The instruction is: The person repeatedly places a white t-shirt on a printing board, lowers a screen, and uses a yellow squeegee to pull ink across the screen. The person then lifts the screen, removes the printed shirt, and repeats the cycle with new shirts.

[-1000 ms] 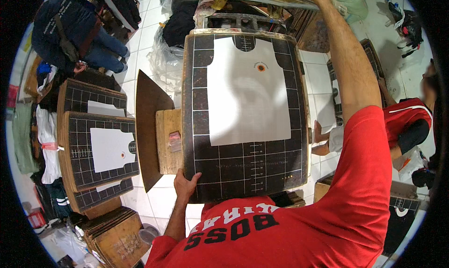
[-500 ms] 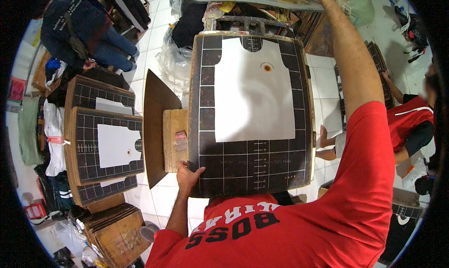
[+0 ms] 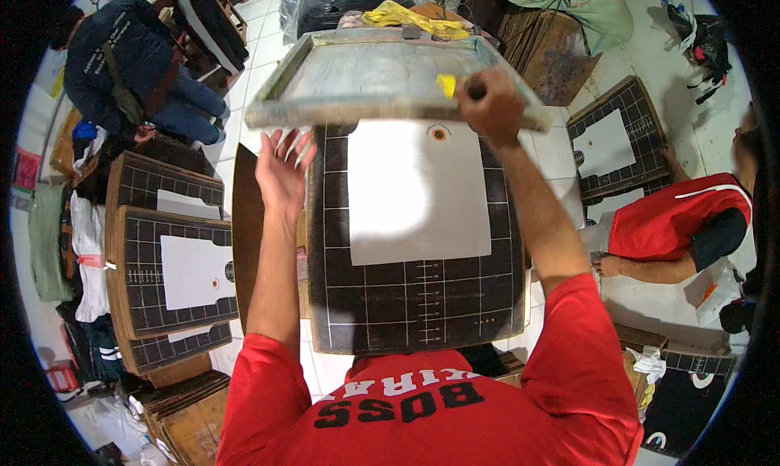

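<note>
My right hand (image 3: pixel 491 107) is closed over the near rail of a wood-edged printing screen (image 3: pixel 349 113), which hangs tilted over the far end of the board. A small yellow patch (image 3: pixel 447 85) shows beside its fingers; what it is I cannot tell. Palm up, my left hand (image 3: pixel 284 172) is open with fingers spread, just below the screen's near left corner and holding nothing. Flat on the black gridded board (image 3: pixel 390 312) lies a white shirt-shaped panel (image 3: pixel 418 198) with a small round orange and black emblem (image 3: pixel 439 134). The screen hides the panel's neck end.
Stacked gridded boards (image 3: pixel 138 299) with white panels stand to the left, beside an upright brown sheet (image 3: pixel 246 222). More boards (image 3: pixel 613 133) stand at right, near a person in red (image 3: pixel 674 222). Another person (image 3: pixel 122 60) bends over at far left. A yellow cloth (image 3: pixel 414 17) lies behind the screen.
The screen has come down toward me over the board's far end, my right hand coming with it. My left hand has left the board's near left edge and moved up beside the screen.
</note>
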The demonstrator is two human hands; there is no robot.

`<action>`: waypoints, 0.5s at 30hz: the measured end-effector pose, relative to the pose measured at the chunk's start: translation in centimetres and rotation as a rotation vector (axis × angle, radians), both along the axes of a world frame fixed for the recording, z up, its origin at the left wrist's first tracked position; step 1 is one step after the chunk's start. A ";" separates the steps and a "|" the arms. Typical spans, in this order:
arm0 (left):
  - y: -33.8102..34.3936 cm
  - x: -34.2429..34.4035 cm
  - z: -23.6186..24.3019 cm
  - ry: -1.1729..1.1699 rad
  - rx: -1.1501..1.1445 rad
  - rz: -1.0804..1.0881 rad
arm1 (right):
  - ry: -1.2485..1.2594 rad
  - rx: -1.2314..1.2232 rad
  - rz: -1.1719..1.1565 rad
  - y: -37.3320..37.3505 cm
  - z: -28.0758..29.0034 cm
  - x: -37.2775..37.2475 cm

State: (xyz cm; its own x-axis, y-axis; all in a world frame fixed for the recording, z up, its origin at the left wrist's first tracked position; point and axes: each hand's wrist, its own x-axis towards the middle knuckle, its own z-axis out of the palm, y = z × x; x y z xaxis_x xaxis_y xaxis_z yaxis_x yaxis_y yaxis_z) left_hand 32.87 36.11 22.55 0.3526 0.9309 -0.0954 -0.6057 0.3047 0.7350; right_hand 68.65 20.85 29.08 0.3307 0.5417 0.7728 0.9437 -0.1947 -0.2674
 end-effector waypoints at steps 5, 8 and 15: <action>-0.7 2.7 -4.5 0.200 -0.652 0.140 | 0.114 -0.403 0.096 -5.3 -11.4 -3.7; -2.8 2.0 -10.2 0.598 -0.504 0.201 | 0.210 -0.511 0.179 -5.0 -15.1 -2.6; -6.5 3.1 -14.3 1.541 1.200 0.126 | 0.280 -0.543 0.274 -0.3 -15.8 3.5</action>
State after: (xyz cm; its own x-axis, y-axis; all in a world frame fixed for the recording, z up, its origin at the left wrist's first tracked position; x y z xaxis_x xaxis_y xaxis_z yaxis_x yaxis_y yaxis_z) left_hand 35.96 29.63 8.22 0.5383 0.7467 0.3907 0.6751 -0.6596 0.3305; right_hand 72.20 20.59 13.27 0.2745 0.9224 0.2716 0.8873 -0.1342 -0.4411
